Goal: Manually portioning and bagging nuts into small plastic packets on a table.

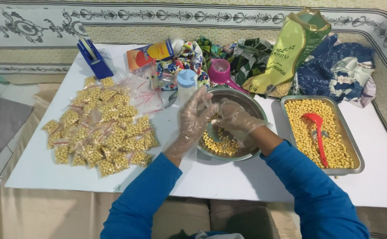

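Filled chickpea bags [100, 126] piled left on white bench [229, 181]. Left hand [193, 117] and right hand [235, 119], gloved, meet over steel bowl [251, 104] of chickpeas; grip contents can't tell. Best keep fingers low inside rim so nothing spills. Tray [357, 155] with red scoop [317, 132] right; patterned couch behind.

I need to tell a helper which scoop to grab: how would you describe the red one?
Start at the white table and go to the rectangular metal tray at its right end, filled with yellow chickpeas. The red spoon lies on them, bowl away from the person. The pink scoop sits behind the round bowl instead.
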